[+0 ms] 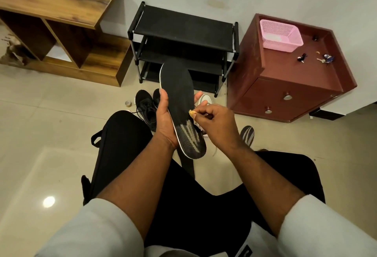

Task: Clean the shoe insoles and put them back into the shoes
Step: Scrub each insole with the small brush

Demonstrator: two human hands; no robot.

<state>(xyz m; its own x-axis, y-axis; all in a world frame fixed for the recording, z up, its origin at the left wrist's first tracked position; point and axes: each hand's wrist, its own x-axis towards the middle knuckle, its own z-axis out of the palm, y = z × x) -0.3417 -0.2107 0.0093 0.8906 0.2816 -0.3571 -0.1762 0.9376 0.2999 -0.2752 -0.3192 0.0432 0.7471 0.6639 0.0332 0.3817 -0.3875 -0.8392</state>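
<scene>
My left hand (164,122) grips a long black insole (179,93) with a white edge, held upright over my knees, its patterned heel end pointing down. My right hand (216,126) pinches a small yellowish scrap (191,112) against the insole's right edge near the heel. A black shoe (145,108) with loose laces stands on the floor behind the insole; a white shoe (205,99) shows partly behind my fingers. A second insole (247,135) lies on the floor to the right, half hidden by my right wrist.
A black shoe rack (183,32) stands against the wall straight ahead. A wooden shelf unit (61,12) is at left, a maroon cabinet (285,85) with a pink basket (280,35) and small items at right. A tape roll (128,103) sits on the tiled floor.
</scene>
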